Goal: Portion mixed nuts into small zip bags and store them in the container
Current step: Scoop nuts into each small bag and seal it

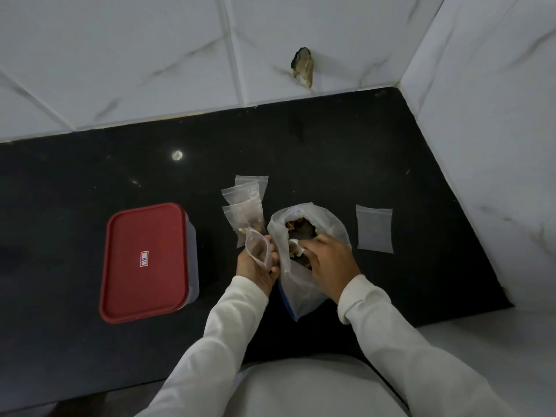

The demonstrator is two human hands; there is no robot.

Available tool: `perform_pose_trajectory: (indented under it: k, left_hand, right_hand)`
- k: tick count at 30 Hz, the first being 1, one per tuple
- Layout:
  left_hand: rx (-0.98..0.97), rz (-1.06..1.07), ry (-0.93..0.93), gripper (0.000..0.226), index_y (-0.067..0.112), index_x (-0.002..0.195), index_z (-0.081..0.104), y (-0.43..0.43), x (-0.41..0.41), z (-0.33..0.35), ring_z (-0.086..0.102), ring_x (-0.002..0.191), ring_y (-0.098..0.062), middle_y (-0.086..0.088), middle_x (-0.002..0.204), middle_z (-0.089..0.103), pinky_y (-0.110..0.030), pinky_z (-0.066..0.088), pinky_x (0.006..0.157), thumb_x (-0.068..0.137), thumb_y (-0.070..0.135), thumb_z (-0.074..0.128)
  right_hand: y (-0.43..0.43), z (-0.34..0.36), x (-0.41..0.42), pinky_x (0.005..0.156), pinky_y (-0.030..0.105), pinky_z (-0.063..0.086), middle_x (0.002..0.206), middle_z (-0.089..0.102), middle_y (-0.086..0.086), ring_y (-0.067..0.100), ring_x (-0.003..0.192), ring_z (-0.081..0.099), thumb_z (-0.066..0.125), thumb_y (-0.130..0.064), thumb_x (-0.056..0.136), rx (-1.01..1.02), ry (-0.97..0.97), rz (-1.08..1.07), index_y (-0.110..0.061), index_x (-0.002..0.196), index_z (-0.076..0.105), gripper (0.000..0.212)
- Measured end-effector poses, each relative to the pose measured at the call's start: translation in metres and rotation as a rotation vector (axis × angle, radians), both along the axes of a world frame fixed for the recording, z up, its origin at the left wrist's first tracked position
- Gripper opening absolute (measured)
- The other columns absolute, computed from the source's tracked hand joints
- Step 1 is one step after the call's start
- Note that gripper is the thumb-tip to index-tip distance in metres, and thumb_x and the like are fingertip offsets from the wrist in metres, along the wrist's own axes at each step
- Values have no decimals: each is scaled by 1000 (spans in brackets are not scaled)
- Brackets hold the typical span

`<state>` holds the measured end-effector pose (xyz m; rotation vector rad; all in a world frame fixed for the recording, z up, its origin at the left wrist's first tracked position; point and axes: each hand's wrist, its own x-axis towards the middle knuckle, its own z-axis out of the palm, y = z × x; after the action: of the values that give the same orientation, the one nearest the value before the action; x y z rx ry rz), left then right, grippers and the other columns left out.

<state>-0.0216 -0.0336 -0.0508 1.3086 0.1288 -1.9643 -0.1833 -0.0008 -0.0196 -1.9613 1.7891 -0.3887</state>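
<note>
Midway: about three filled zip bags lie on the bench, and one empty bag waits. The left hand holds an open small bag in its grip. The right hand digs in the nut bag, its grip hidden. The red-lidded container is shut, and the bags are not yet stored.

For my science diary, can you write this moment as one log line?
left hand: holds open small zip bag | right hand: fingers inside big nut bag | container: lid on

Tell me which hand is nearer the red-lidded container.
Left. The left hand, holding a small zip bag, is just right of the container; the right hand reaches into the large nut bag, farther to the right.
</note>
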Motion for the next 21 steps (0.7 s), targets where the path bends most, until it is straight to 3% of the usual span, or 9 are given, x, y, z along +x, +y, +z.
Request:
perform_pose_trajectory:
  k: [5, 8, 12, 18, 21]
  left_hand:
    - [-25, -6, 93, 22, 16, 70, 67, 1, 0, -2, 44, 48, -11, 1, 63, 51, -19, 35, 37, 72, 38, 63]
    - [-30, -14, 30, 34, 15, 67, 66, 1, -2, 3, 44, 44, -11, 0, 56, 53, -19, 33, 36, 90, 36, 52]
    - [-28, -1, -23, 26, 15, 74, 64, 1, 0, 7, 43, 46, -12, 0, 58, 52, -19, 34, 36, 89, 33, 53]
    - [-1, 15, -41, 45, 17, 59, 72, 1, 7, 9, 46, 51, -12, -1, 62, 57, -19, 36, 38, 94, 34, 50]
    - [16, 5, -50, 40, 16, 70, 71, 3, 9, 13, 50, 51, -12, -1, 64, 61, -19, 38, 38, 96, 34, 48]
  right_hand:
    - [-2, 2, 2, 83, 28, 48, 99, 68, 6, 20, 92, 61, 54, -19, 96, 138, -140, -9, -16, 107, 74, 23]
    - [-14, 11, 3, 91, 28, 50, 101, 72, -1, 14, 94, 65, 56, -14, 96, 274, -236, -45, -17, 107, 75, 22]
    - [-22, 13, -5, 71, 16, 54, 82, 70, -3, 9, 75, 66, 57, -14, 96, 500, -402, -215, -19, 109, 72, 21]
    - [-16, 13, -16, 81, 27, 58, 85, 74, 5, 12, 76, 69, 63, -14, 92, 564, -614, -342, -19, 107, 74, 19]
    - [-8, 20, -19, 80, 28, 58, 88, 73, 8, 13, 76, 67, 62, -11, 93, 561, -691, -402, -17, 107, 74, 19]
